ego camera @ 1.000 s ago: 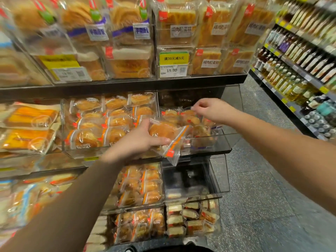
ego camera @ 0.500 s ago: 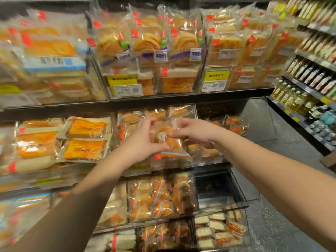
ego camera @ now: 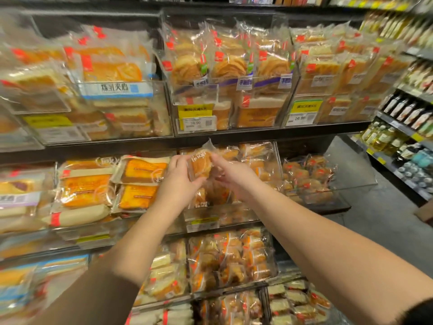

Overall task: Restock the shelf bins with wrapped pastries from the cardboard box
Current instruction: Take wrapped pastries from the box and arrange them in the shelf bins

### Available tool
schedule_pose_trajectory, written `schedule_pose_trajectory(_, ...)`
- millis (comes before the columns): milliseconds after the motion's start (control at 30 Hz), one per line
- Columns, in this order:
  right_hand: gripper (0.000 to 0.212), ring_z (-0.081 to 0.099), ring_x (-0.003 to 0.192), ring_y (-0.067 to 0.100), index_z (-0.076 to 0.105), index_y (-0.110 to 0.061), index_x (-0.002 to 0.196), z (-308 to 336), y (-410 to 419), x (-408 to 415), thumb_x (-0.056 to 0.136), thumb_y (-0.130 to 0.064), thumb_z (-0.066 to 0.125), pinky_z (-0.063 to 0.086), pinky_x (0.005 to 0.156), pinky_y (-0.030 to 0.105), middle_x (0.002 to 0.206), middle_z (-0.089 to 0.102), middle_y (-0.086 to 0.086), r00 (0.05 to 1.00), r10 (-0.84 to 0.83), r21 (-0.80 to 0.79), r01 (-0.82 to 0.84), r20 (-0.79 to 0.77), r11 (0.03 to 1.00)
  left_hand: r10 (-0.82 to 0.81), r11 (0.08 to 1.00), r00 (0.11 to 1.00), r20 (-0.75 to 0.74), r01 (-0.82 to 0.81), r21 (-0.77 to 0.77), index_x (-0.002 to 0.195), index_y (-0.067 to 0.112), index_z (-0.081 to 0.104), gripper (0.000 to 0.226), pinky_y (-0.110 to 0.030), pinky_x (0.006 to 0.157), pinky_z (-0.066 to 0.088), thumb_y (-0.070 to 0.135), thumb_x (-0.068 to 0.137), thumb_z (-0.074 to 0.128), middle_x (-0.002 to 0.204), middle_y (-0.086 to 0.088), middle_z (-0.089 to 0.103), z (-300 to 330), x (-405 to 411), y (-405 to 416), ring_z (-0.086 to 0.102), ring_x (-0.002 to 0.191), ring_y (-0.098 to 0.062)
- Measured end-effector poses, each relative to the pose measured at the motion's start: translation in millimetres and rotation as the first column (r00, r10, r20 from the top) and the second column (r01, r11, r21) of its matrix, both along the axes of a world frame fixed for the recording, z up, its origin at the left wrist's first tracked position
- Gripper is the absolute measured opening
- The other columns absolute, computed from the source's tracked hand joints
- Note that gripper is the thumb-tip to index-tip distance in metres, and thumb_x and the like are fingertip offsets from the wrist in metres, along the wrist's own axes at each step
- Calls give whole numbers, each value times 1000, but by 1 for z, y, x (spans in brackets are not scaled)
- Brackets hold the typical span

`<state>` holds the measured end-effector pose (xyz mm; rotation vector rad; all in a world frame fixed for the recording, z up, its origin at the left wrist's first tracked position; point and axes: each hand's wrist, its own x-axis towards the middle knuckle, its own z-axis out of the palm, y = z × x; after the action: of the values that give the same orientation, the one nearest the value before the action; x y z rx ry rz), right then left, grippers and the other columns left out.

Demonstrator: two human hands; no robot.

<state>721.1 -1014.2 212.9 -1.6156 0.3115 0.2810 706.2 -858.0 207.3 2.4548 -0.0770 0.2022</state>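
Note:
A wrapped pastry (ego camera: 201,165), golden in clear film, stands upright between both hands over the middle shelf bin (ego camera: 234,214). My left hand (ego camera: 178,177) grips its left side and bottom. Its right edge is pinched by the fingers of my right hand (ego camera: 234,177). Under the hands the clear bin holds several more wrapped pastries (ego camera: 255,158). Another clear bin (ego camera: 311,177) to the right holds several small pastries and has free room at its front. A corner of a cardboard box (ego camera: 425,213) shows at the right edge on the floor.
Bagged bread (ego camera: 234,69) with price tags fills the shelf above. Flat orange-wrapped cakes (ego camera: 93,188) lie in the bins to the left. Lower bins (ego camera: 229,259) hold more small pastries. A bottle shelf (ego camera: 403,127) lines the aisle on the right, beyond grey floor (ego camera: 375,231).
The view has swung left and up. My right hand came from the right bin to the pastry, and both hands have lifted the pastry higher, upright, over the middle bin.

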Motion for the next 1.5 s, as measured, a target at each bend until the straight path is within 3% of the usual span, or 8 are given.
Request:
schedule_pose_trajectory(133,45,64,88,9,56,-18,122,3,-6,2,90,-46,68,52,74,27,113,63,-4,976,87,-553,39,200,832,-95,969,995,25,87,231,140,19,50,50,-38,110,38,32,94,63,141,1,49,-4,7,12,42,132,-20)
schedule_pose_trajectory(200,50,59,108,14,51,-20,136,-3,-9,6,92,-38,67,51,89,30,130,56,-3,942,196,-684,46,273,728,-119,946,991,53,97,310,141,21,50,46,-39,113,34,32,96,59,145,2,47,-6,7,14,39,135,-19)
schedule_pose_trajectory(433,42,58,120,19,48,-30,145,-12,4,5,103,-31,48,48,100,35,137,58,1,852,433,-813,-16,294,582,-178,893,982,66,133,431,152,25,34,53,-40,121,16,34,102,47,160,6,29,-16,0,19,24,147,-16)
schedule_pose_trajectory(700,45,42,133,27,29,-34,153,-16,3,15,108,-36,27,44,103,45,145,46,5,839,542,-982,-58,50,181,-167,832,985,-38,161,531,157,27,17,56,-41,122,8,32,106,38,165,6,11,-20,5,18,12,151,-19)
schedule_pose_trajectory(933,55,36,142,28,27,-28,155,3,-12,-4,104,-35,45,38,113,46,157,34,4,882,458,-923,-77,112,376,-199,841,974,-104,224,492,157,30,18,64,-42,121,12,41,102,47,164,7,15,-2,1,32,15,151,-19)
schedule_pose_trajectory(1200,41,56,118,20,51,-17,140,-7,-37,-112,102,-34,48,48,98,36,138,54,5,895,345,-775,1,282,631,117,993,990,74,-115,-27,133,15,57,39,-38,102,41,31,98,57,135,-6,56,-9,-119,70,51,123,-25)
schedule_pose_trajectory(1300,34,59,100,18,58,-16,129,-25,-24,-164,101,-34,49,50,83,34,126,62,5,885,441,-793,-159,149,588,196,961,969,-149,-220,-166,123,19,61,30,-33,83,45,33,97,57,111,1,63,-25,-187,86,60,101,-21)
schedule_pose_trajectory(1500,35,59,112,26,60,-15,128,-64,38,-259,101,-35,50,45,87,31,126,64,8,772,633,-813,-404,-57,420,282,952,889,-361,-307,-13,119,13,63,29,-26,73,36,31,98,57,115,-6,63,-70,-318,131,59,101,-24)
